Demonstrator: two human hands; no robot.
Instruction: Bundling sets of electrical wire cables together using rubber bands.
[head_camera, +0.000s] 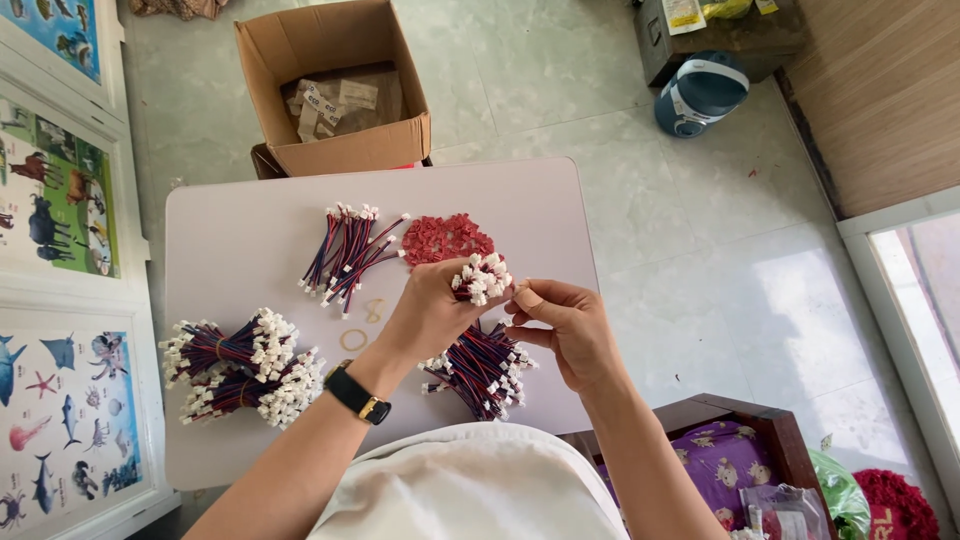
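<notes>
While the left hand (432, 312) is closed in a fist around a bunch of red-and-blue wire leads (480, 280), their white connector ends fan out above the thumb, just over the middle of the white folding table (240, 240). Right hand (565, 325) sits just beside it, thumb and forefinger pinched together at the edge of the connector cluster; whether they grip a single small part there cannot be resolved, since the fingertips cover the spot. A black wristwatch (357, 394) with a gold buckle is on the left wrist. Directly under both hands lies a loose pile of the same wire leads (482, 370), ends pointing several ways. Behind the hands, touching the far side of the held bunch in view, is a heap of small red plastic housings (446, 238). Left of that heap lies another loose spread of wire leads (347, 255), and near it two tan rubber bands (355, 338) rest on the tabletop. At the table's left edge, well apart from the hands, are two tied bundles of leads (240, 368), stacked side by side. Beyond the table an open cardboard box (340, 85) stands on the tiled floor, holding brown paper packets. A blue rice cooker (700, 92) sits on the floor farther right.
</notes>
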